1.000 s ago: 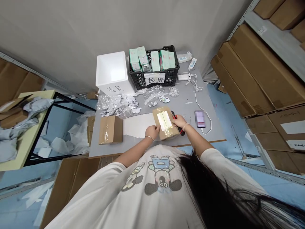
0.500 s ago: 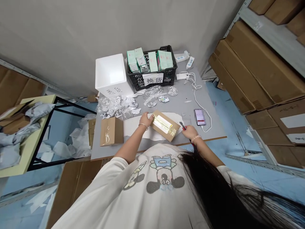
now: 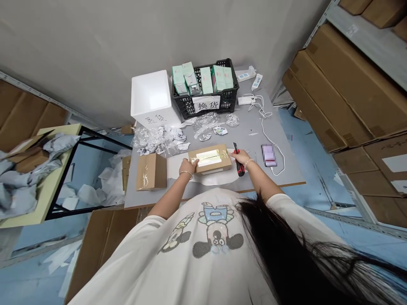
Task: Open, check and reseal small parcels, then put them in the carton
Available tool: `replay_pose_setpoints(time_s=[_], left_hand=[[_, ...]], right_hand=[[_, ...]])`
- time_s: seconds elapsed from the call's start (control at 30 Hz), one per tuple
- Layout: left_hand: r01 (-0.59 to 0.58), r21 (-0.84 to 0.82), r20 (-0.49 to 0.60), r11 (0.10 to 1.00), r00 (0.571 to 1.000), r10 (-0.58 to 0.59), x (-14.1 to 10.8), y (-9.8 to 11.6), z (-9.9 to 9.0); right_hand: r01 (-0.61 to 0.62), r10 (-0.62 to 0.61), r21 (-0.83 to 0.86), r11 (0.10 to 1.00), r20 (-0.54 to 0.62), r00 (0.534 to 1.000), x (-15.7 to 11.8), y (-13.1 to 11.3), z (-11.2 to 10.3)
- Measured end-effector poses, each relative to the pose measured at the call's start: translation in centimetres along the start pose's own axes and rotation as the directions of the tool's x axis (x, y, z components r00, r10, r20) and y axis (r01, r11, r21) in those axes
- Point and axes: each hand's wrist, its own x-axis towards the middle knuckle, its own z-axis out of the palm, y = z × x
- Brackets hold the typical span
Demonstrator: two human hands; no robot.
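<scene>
**Taped carton [image 3: 210,160] held flat, box cutter [image 3: 239,163] at its end**

The carton lies flat on a white sheet [image 3: 206,180] at the near edge of a grey work table [image 3: 257,180], with clear packing tape running lengthwise across a pale label on its top. The left hand [image 3: 187,167] rests on the carton's near left corner, its fingers [image 3: 192,162] lying close together over the edge, not pinching. The right hand [image 3: 241,157] sits just beside the carton's right end, its fingers [image 3: 235,155] curled tightly around the red-and-black cutter, whose tip points to 12 o'clock. A thin bangle [image 3: 186,175] circles the left wrist and a beaded bracelet [image 3: 249,162] the right.

At 9 o'clock from the carton stands a second taped carton [image 3: 151,171], and crumpled bubble wrap [image 3: 157,140] lies at 10 o'clock. Farther out at 11 o'clock is a white foam box [image 3: 151,98] with handwriting on its side. At 12 o'clock, a black plastic crate [image 3: 205,103] holds pale green product boxes [image 3: 203,80] and bears a paper sign reading 换货 [image 3: 206,104]. At 2 o'clock are a white charger [image 3: 245,100] and a power strip [image 3: 245,76]. At 3 o'clock, a phone [image 3: 269,155] with a blurred screen lies on the table, joined to a white cable [image 3: 265,127]. Stacked cartons [image 3: 337,84] fill metal shelving beyond it.
</scene>
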Motion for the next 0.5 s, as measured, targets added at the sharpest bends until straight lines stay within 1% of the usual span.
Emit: replay_pose_setpoints(time_s=[0.03, 0.07, 0.1, 0.13, 0.17, 0.2, 0.23, 0.27, 0.3, 0.37, 0.5], left_hand=[[-0.034, 0.046, -0.060, 0.998, 0.997, 0.037, 0.0, 0.2, 0.1], [-0.096, 0.113, -0.125, 0.989, 0.986, 0.110, -0.1, 0.7, 0.3], [-0.181, 0.196, -0.166, 0.964, 0.963, 0.215, -0.3, 1.2, 0.6], [-0.283, 0.281, -0.160, 0.917, 0.929, 0.335, -0.5, 1.8, 1.0], [-0.384, 0.348, -0.107, 0.855, 0.890, 0.443, -0.8, 2.4, 1.4], [-0.469, 0.391, -0.028, 0.792, 0.854, 0.520, -1.1, 2.9, 1.9], [-0.529, 0.414, 0.051, 0.741, 0.826, 0.561, -1.3, 3.4, 2.3], [-0.562, 0.426, 0.113, 0.709, 0.810, 0.575, -1.5, 3.7, 2.6], [-0.576, 0.434, 0.152, 0.693, 0.805, 0.574, -1.5, 4.0, 2.9], [-0.580, 0.448, 0.190, 0.681, 0.806, 0.561, -1.3, 4.2, 3.0], [-0.604, 0.472, 0.219, 0.642, 0.786, 0.578, -0.3, 4.6, 2.5]], right_hand=[[-0.034, 0.033, -0.023, 0.999, -0.034, 0.999, 0.5, 0.0, 0.0], [-0.067, 0.063, -0.058, 0.996, -0.061, 0.996, 0.9, 0.2, -0.1], [-0.094, 0.086, -0.111, 0.989, -0.075, 0.993, 1.3, 0.4, -0.2], [-0.111, 0.098, -0.182, 0.977, -0.078, 0.992, 1.7, 0.6, -0.3], [-0.112, 0.096, -0.269, 0.957, -0.070, 0.993, 2.1, 0.9, -0.3], [-0.097, 0.083, -0.362, 0.927, -0.056, 0.995, 2.4, 1.1, -0.3], [-0.071, 0.059, -0.451, 0.889, -0.041, 0.997, 2.8, 1.2, -0.3], [-0.038, 0.030, -0.527, 0.849, -0.024, 0.999, 3.2, 1.2, -0.3], [-0.005, 0.000, -0.586, 0.811, -0.008, 1.000, 3.5, 1.2, -0.2], [0.047, -0.045, -0.651, 0.758, 0.019, 0.999, 4.0, 1.0, 0.1], [0.088, -0.052, -0.675, 0.732, 0.073, 0.996, 4.5, 0.5, 0.4]])
